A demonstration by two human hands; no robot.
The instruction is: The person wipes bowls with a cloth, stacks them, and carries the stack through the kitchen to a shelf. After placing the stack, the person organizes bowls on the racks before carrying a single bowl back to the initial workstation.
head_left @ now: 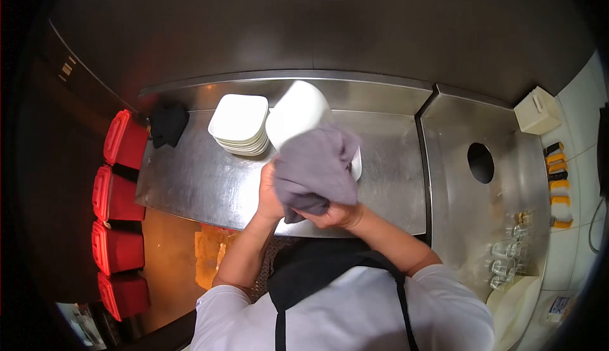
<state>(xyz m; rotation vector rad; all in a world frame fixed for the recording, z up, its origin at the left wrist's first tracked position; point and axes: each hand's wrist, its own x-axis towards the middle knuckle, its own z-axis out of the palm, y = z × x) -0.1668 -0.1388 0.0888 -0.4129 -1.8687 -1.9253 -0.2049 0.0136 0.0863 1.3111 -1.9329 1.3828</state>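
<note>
Both hands are together over the front of the steel counter, around a crumpled grey cloth (317,167). A white plate (297,113) stands tilted up, its lower part covered by the cloth. At the cloth's left edge, my left hand (270,192) grips the plate, most of its fingers hidden. My right hand (336,215) is closed on the lower part of the cloth. To the left rises a neat stack of white squarish plates (239,123). Another white edge (356,164) shows at the cloth's right side; the cloth hides the rest.
The steel counter (387,192) has a raised back ledge. A black cloth (169,124) lies at its left end, beside several red lidded bins (120,194). On the right are a steel surface with a round dark hole (480,162), several glasses (504,266) and yellow-handled tools (558,183).
</note>
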